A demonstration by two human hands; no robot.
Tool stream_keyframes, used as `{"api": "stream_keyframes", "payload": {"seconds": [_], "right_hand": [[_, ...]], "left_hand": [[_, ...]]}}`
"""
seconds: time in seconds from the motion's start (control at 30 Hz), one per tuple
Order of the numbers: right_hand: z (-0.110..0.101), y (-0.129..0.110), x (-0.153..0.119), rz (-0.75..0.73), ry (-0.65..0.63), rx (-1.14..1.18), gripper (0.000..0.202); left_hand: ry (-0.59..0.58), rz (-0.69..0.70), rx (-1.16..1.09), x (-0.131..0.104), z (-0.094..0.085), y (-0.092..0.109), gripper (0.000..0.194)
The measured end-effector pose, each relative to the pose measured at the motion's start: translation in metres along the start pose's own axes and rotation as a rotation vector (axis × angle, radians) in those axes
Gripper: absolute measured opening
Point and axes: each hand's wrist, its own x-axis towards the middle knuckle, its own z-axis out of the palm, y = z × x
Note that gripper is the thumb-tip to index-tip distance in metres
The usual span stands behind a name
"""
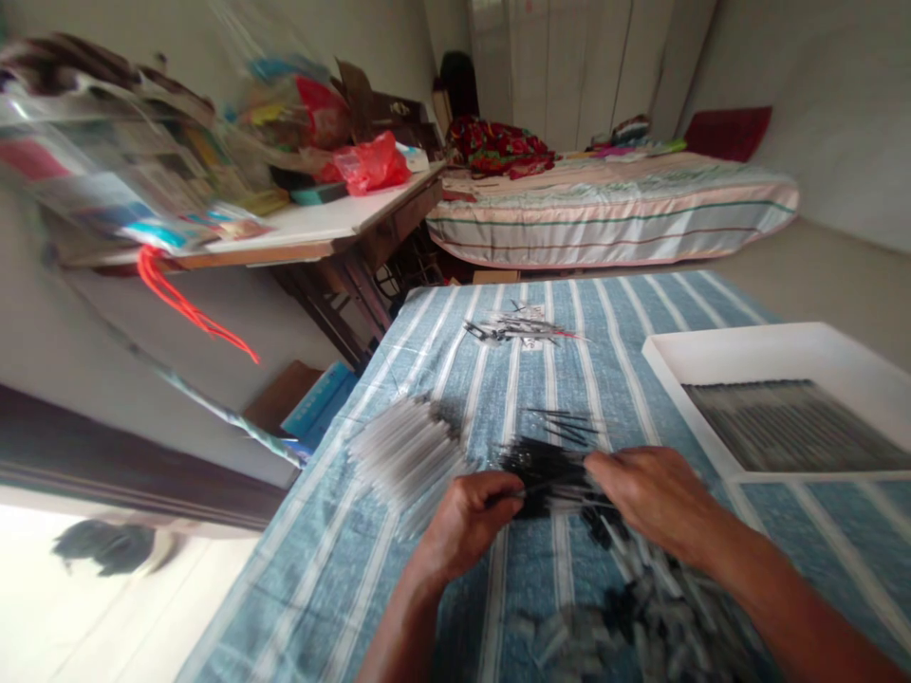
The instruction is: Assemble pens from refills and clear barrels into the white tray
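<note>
My left hand (470,520) is closed in a pinch at the left side of a heap of thin black rods (541,465), which look like pen refills. My right hand (651,493) pinches at the heap's right side. Blur and the rods behind hide what either hand holds. Left of my left hand lies a stack of translucent whitish tubes (409,455). Below my right hand spreads a blurred pile of clear and black small parts (655,607), perhaps pen caps. Several separate black rods (566,422) lie just beyond the heap.
At right stands a white tray (665,365) with a row of dark, pen-like sticks (797,422). Farther back on the striped cloth (619,323) is a small pile of thin pieces (516,329). A cluttered desk (320,232) stands left, a bed (612,209) behind.
</note>
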Motion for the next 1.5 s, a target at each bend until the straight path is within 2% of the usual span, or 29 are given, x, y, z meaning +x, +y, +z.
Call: {"api": "stream_keyframes", "payload": {"seconds": [0.17,0.27,0.37,0.43,0.53,0.67,0.8,1.0,1.27,1.37,1.5], "right_hand": [[0.006,-0.019,0.004,-0.089,0.047,0.081,0.017],[0.008,-0.027,0.002,-0.166,0.154,0.177,0.017],[0.004,-0.02,-0.002,-0.177,0.232,0.307,0.018],[-0.002,-0.009,-0.004,-0.111,0.159,0.354,0.02],[-0.01,0.004,-0.004,0.006,-0.09,0.316,0.021],[-0.012,-0.001,0.0,0.024,-0.328,0.225,0.014],[-0.003,-0.016,0.003,-0.007,-0.415,0.105,0.013],[0.003,-0.027,0.003,-0.057,-0.383,0.027,0.022],[0.006,-0.031,0.004,-0.05,-0.375,0.067,0.02],[0.011,-0.023,0.002,-0.07,-0.291,0.18,0.017],[0.012,-0.014,0.0,-0.024,-0.091,0.485,0.017]], "left_hand": [[-0.038,0.004,-0.044,0.0,0.01,0.005,0.017],[-0.006,-0.006,-0.161,0.0,0.018,0.008,0.015],[0.072,-0.05,-0.359,-0.001,0.023,0.009,0.013],[0.157,-0.1,-0.493,-0.002,0.023,0.008,0.014],[0.246,-0.145,-0.63,-0.003,0.023,0.005,0.022],[0.226,-0.121,-0.69,-0.004,0.025,0.0,0.036],[0.177,-0.125,-0.661,-0.003,0.029,-0.001,0.03],[0.137,-0.128,-0.659,-0.004,0.031,0.004,0.025],[0.11,-0.114,-0.617,-0.004,0.035,0.007,0.024],[0.09,-0.099,-0.586,-0.005,0.036,0.007,0.021],[0.081,-0.086,-0.579,-0.005,0.036,0.006,0.019]]}}
